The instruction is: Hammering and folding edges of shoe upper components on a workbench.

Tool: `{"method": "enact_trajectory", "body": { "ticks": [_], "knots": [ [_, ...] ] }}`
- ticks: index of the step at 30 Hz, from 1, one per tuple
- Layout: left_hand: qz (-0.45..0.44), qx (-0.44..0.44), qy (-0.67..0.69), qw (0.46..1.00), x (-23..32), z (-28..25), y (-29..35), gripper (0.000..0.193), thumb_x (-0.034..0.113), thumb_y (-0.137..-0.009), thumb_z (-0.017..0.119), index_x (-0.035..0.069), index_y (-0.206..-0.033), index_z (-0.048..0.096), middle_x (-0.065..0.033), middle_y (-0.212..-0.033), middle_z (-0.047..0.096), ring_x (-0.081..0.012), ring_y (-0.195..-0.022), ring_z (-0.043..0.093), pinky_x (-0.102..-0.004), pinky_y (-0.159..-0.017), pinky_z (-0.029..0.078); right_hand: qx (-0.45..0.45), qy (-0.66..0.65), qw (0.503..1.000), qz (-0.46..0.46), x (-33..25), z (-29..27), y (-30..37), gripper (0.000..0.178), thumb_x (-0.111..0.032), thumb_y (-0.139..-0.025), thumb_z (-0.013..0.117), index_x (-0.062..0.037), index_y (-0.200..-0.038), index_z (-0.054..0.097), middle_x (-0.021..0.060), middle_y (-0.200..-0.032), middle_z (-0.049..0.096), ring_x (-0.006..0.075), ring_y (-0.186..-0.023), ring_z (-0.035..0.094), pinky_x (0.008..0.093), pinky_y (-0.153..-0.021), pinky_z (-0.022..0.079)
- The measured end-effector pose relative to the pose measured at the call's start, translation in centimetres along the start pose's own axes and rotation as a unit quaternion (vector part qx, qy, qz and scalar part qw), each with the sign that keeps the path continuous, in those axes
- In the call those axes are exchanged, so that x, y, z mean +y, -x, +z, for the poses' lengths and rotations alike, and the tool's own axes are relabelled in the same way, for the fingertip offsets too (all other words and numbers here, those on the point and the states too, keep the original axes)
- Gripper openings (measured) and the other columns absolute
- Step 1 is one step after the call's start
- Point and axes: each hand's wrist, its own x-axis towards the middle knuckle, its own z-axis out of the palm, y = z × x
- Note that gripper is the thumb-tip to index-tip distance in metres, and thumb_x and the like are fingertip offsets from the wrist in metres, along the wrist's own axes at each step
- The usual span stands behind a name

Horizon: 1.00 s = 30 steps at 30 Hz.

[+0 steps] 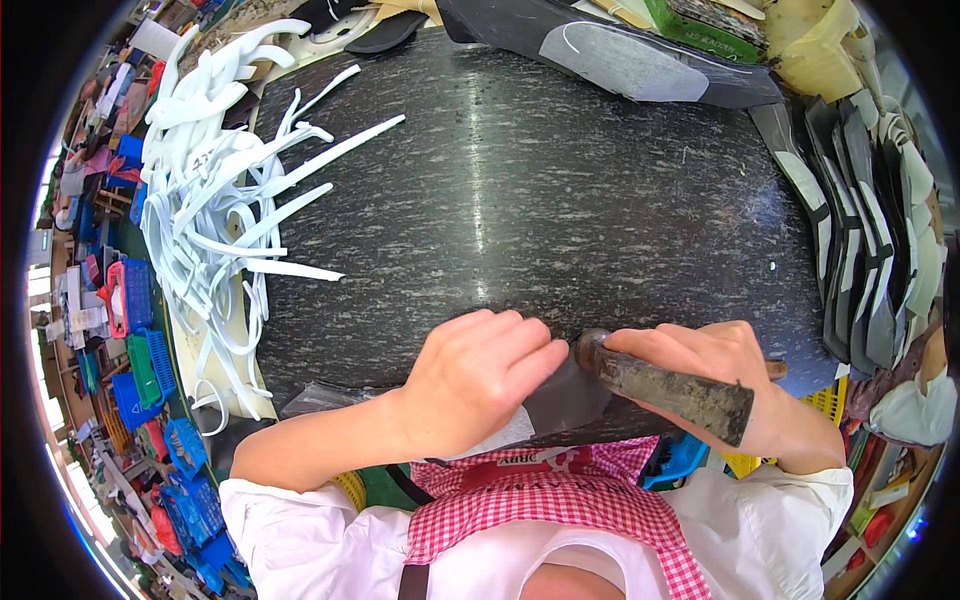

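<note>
My right hand is closed round a worn hammer. Its rusty metal head tapers toward a wedge end, and a bit of wooden handle shows past my hand. The round striking end rests at or just above the edge of a dark, flat sheet piece at the table's near edge. That piece carries a pale grey patch. My left hand is curled over the piece beside the hammer, fingers closed on its edge; the fingertips are hidden.
The dark speckled tabletop stretches away from me. White strips lie heaped at the left. Layered dark and white pieces line the right edge. A larger dark piece with a grey patch lies at the far edge.
</note>
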Motion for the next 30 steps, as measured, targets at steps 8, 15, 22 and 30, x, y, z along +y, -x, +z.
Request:
{"method": "enact_trajectory", "body": {
  "ticks": [8,15,22,30],
  "knots": [
    [0.091,0.02,-0.138,0.986,0.7,0.6,0.4,0.024,0.011,-0.067,0.062,0.0,-0.088,0.066,-0.0049,-0.085,0.06,-0.017,-0.074,0.058,-0.0291,-0.063,0.046,0.001,0.053,0.998,-0.018,-0.5,-0.3,-1.5,0.044,-0.012,-0.073,0.068,-0.0091,-0.117,0.06,0.0047,-0.073,0.059,0.0229,-0.059,0.065,0.0343,-0.048,0.049],
    [-0.008,0.009,-0.017,1.0,-0.1,-0.5,1.1,0.031,0.009,-0.067,0.067,0.001,-0.097,0.068,-0.0096,-0.089,0.063,-0.0256,-0.079,0.062,-0.0367,-0.069,0.05,-0.002,0.076,0.997,-0.019,-0.6,0.4,-1.0,0.041,-0.014,-0.076,0.068,-0.0089,-0.116,0.06,0.0036,-0.067,0.055,0.0204,-0.054,0.062,0.0339,-0.045,0.047],
    [0.119,-0.086,-0.28,0.949,2.5,-1.0,1.2,0.025,0.01,-0.066,0.068,0.0,-0.089,0.07,-0.0128,-0.088,0.065,-0.0289,-0.081,0.062,-0.0407,-0.077,0.051,-0.015,0.14,0.987,-0.076,-1.4,0.6,-2.3,0.039,-0.02,-0.077,0.072,-0.0103,-0.113,0.061,0.0013,-0.066,0.052,0.0171,-0.05,0.06,0.0316,-0.044,0.046],
    [0.031,-0.016,-0.112,0.993,1.6,-1.1,4.0,0.019,0.012,-0.068,0.063,0.003,-0.084,0.064,-0.0065,-0.085,0.057,-0.0194,-0.075,0.059,-0.0279,-0.058,0.046,-0.001,0.116,0.991,-0.07,-1.9,1.0,-2.8,0.041,-0.025,-0.077,0.072,-0.0108,-0.113,0.06,0.0012,-0.065,0.052,0.0165,-0.05,0.06,0.0316,-0.044,0.047]
  ]
}}
